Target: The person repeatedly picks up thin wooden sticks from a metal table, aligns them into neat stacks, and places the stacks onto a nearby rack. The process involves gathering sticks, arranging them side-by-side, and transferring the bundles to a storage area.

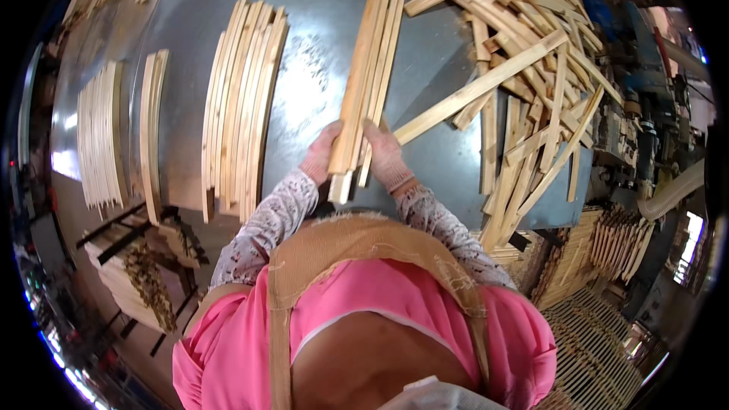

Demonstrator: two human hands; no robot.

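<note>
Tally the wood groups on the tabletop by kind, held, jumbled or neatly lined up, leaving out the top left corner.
Held bundle, between the left hand and right hand: 1
Jumbled heap: 1
Neat stacks: 3 (wide stack, narrow stack, far-left stack)
Total: 5

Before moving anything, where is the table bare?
Bare table shows between the wide row of strips and the held strips, and between those and the jumbled pile, where one plank juts toward the right hand. The pile crowds the right.
</note>
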